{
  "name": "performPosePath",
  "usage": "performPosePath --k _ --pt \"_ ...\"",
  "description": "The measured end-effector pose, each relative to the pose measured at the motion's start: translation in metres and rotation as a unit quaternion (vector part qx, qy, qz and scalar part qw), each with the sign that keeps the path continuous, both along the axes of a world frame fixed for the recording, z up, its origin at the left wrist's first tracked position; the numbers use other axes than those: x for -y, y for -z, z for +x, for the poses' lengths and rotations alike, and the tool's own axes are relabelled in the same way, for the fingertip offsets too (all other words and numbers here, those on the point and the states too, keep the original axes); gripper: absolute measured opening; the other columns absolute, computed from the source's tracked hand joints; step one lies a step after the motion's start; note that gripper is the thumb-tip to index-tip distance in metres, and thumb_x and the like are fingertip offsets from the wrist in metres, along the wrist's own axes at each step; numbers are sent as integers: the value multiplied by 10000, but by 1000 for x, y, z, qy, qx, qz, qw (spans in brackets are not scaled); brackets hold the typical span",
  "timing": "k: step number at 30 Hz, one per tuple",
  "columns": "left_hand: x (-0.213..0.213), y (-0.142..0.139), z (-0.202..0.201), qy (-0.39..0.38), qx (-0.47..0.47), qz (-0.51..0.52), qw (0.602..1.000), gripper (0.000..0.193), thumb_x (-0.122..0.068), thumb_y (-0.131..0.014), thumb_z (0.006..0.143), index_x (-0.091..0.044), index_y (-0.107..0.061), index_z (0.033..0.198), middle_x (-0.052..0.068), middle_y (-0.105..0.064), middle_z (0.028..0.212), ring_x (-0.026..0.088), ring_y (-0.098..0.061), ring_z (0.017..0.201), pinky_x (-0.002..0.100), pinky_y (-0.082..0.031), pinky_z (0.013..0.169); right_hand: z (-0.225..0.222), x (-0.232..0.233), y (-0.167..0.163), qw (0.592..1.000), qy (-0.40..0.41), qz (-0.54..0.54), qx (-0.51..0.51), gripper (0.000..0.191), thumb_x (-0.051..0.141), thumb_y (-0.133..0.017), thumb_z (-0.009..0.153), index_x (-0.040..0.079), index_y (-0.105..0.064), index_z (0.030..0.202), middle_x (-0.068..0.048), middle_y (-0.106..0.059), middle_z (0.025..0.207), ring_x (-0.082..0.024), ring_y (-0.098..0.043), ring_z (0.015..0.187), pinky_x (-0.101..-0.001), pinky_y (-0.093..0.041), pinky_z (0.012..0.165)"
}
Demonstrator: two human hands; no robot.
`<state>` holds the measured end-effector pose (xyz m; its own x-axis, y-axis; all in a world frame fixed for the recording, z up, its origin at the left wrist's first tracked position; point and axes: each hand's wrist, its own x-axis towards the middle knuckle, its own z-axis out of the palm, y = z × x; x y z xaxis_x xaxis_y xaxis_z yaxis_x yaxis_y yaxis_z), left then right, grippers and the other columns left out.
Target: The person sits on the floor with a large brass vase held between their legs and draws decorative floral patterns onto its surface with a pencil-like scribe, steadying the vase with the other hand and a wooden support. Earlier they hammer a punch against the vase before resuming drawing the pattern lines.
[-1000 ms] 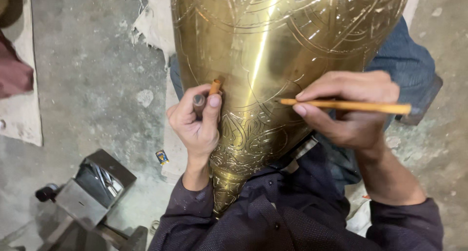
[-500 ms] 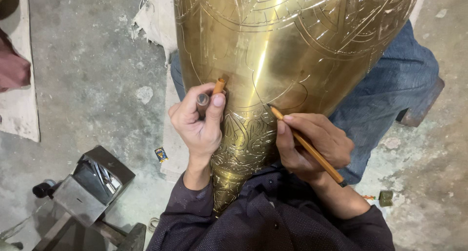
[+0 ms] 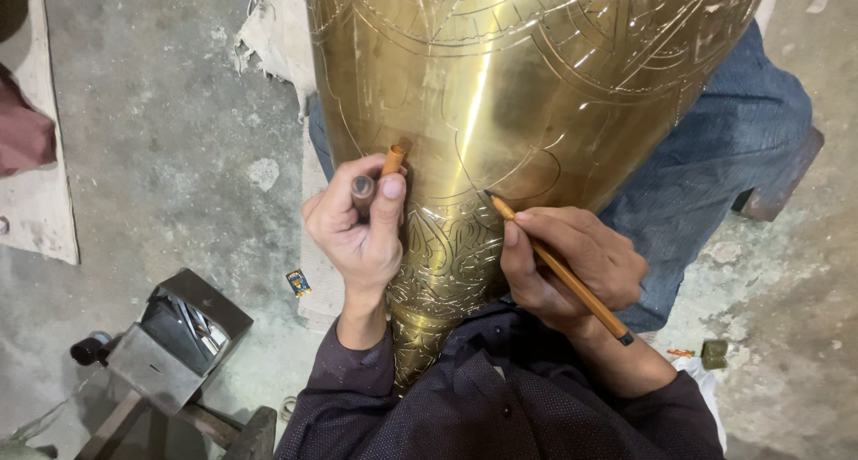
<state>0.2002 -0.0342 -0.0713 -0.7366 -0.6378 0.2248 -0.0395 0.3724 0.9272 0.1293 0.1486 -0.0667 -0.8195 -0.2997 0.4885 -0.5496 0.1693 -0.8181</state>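
A large engraved brass vessel (image 3: 518, 93) rests across my lap, its narrow end pointing toward my chest. My right hand (image 3: 572, 263) grips an orange pencil (image 3: 559, 268) with its tip touching the brass just above the dense engraved band. My left hand (image 3: 357, 227) presses against the vessel's left side and pinches a short orange stub (image 3: 393, 160) together with a small dark metal tool (image 3: 362, 189) between thumb and fingers.
A metal toolbox (image 3: 174, 335) with tools inside sits on the concrete floor at lower left. A frayed cloth (image 3: 277, 31) lies under the vessel. My blue-jeaned leg (image 3: 715, 165) extends right. A dark red cloth (image 3: 22, 134) lies at the left edge.
My right hand swung the pencil from lying flat across the brass to pointing tip-down on it, then slid slightly toward the engraved band. The left hand stayed put.
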Motion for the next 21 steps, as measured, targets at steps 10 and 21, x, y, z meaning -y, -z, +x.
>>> performPosePath --k 10,21 --pt "1 3 2 -4 -2 -2 1000 224 -193 -708 1055 30 -709 1034 -50 -580 700 0 -460 568 168 -304 536 4 -7 0 1000 2 20 12 108 2 -760 930 -8 -684 1007 -137 -730 893 -224 -755 784 -281 -624 665" --pt "1 1 1 -2 -8 -2 1000 229 -188 -698 1073 38 -703 1036 -32 -593 696 8 -504 566 174 -342 541 7 -13 4 999 21 20 44 85 30 -749 942 3 -695 1002 -127 -735 901 -194 -752 731 -265 -620 655"
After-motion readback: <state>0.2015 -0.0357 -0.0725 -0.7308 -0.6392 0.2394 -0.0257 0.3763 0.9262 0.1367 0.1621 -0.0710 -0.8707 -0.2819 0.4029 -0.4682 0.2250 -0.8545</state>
